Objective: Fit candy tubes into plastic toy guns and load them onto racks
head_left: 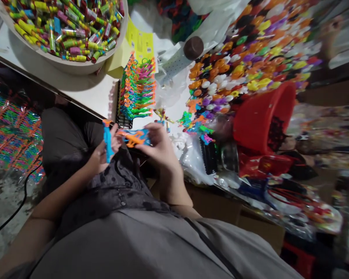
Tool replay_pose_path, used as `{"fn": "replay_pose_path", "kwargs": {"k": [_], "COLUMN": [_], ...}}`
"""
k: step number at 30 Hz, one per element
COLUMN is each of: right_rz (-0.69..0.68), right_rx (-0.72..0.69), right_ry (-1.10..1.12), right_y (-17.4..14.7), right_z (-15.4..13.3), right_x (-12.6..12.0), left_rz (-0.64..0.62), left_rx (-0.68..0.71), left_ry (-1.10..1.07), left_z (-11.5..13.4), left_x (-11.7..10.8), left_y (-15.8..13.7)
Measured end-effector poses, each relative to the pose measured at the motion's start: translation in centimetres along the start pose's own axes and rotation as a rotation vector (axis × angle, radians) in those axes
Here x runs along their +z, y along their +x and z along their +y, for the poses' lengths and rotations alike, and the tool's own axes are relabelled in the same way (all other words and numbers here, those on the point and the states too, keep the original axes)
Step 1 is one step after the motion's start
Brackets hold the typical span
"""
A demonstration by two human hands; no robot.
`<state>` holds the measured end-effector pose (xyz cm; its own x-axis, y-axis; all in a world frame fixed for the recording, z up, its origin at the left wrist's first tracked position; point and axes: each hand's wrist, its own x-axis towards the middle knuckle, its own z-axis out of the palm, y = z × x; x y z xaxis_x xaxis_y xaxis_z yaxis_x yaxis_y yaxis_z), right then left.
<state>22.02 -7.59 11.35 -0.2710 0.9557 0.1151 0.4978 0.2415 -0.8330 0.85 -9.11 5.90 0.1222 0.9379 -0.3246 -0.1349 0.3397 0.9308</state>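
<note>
Over my lap, my left hand (pixel 100 153) is closed on a light-blue plastic toy piece (pixel 107 141) with an orange end, held roughly upright. My right hand (pixel 159 145) pinches an orange and blue plastic toy piece (pixel 133 137), its far end touching or close to my left fingers. Motion blur and the fingers hide the exact shape of both pieces. Just beyond my hands, at the table edge, a black rack (pixel 124 122) bears dense rows of coloured plastic toys (pixel 136 91).
A big round tub (pixel 75 66) full of small candy-coloured tubes stands at upper left. Loose plastic parts (pixel 221 77) are heaped right of a clear dotted cylinder (pixel 177 58). A red bucket (pixel 256 116) lies tipped at right. Bagged toys (pixel 14 131) lie at lower left, near a black cable (pixel 25 193).
</note>
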Motion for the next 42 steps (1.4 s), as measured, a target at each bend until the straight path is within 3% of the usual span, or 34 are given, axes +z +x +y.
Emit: {"fn": "replay_pose_path", "kwargs": {"k": [2, 4, 5, 7, 8, 10, 13, 16, 18, 20, 22, 24, 25, 27, 29, 31, 35, 42], "right_rz": [-0.257, -0.342, -0.292, 0.085, 0.208, 0.112, 0.007, -0.010, 0.053, 0.197, 0.475, 0.741, 0.781, 0.592, 0.257, 0.074, 0.025, -0.014], "right_rx": [-0.056, -0.072, -0.053, 0.051, 0.098, 0.184, 0.221, 0.219, 0.202, 0.129, -0.036, -0.227, -0.287, -0.191, 0.052, 0.177, 0.275, 0.328], "right_ry": [-0.016, -0.068, -0.125, -0.356, -0.516, -0.720, -0.747, -0.758, -0.752, -0.714, -0.559, -0.232, -0.036, 0.253, 0.343, 0.371, 0.375, 0.353], "right_y": [-0.4, -0.4, -0.3, 0.1, 0.3, 0.5, 0.5, 0.3, 0.3, 0.4, 0.6, 0.6, 0.4, -0.2, -0.7, -1.1, -0.8, 0.0], "right_z": [-2.1, -1.3, 0.0, 4.0, 6.4, 10.8, 15.6, 17.9, 18.2, 17.3, 15.3, 12.2, 10.3, 6.2, 2.4, -0.3, -2.1, -2.2], "right_x": [1.9, 0.9, -0.3, -3.6, -5.1, -7.2, -7.6, -6.6, -6.5, -6.9, -7.3, -7.0, -6.3, -4.0, -0.8, 2.2, 5.3, 4.7], "left_rz": [-0.055, -0.009, 0.009, 0.012, 0.018, 0.031, 0.041, 0.041, 0.036, 0.031, 0.029, 0.039, 0.049, 0.079, 0.106, 0.116, 0.112, 0.159], "left_rx": [-0.030, -0.091, -0.126, -0.182, -0.196, -0.213, -0.233, -0.234, -0.219, -0.199, -0.176, -0.149, -0.135, -0.112, -0.096, -0.076, -0.020, 0.048], "left_ry": [-0.295, -0.439, -0.502, -0.603, -0.644, -0.705, -0.759, -0.783, -0.785, -0.775, -0.751, -0.715, -0.692, -0.641, -0.585, -0.530, -0.443, -0.357], "left_z": [-0.2, -0.2, -0.1, 0.0, 0.2, 0.4, 0.9, 1.4, 1.7, 1.8, 1.8, 1.9, 1.9, 1.9, 1.8, 1.7, 1.4, 0.7], "left_x": [2.1, 2.8, 2.8, 2.2, 1.8, 1.1, 0.5, 0.3, 0.2, 0.2, 0.2, 0.3, 0.4, 0.6, 0.7, 0.7, 0.6, 0.5], "left_y": [-1.0, -1.7, -1.9, -2.0, -2.0, -2.0, -2.1, -2.5, -2.7, -2.9, -3.0, -3.1, -3.1, -3.1, -3.1, -3.2, -3.3, -3.0]}}
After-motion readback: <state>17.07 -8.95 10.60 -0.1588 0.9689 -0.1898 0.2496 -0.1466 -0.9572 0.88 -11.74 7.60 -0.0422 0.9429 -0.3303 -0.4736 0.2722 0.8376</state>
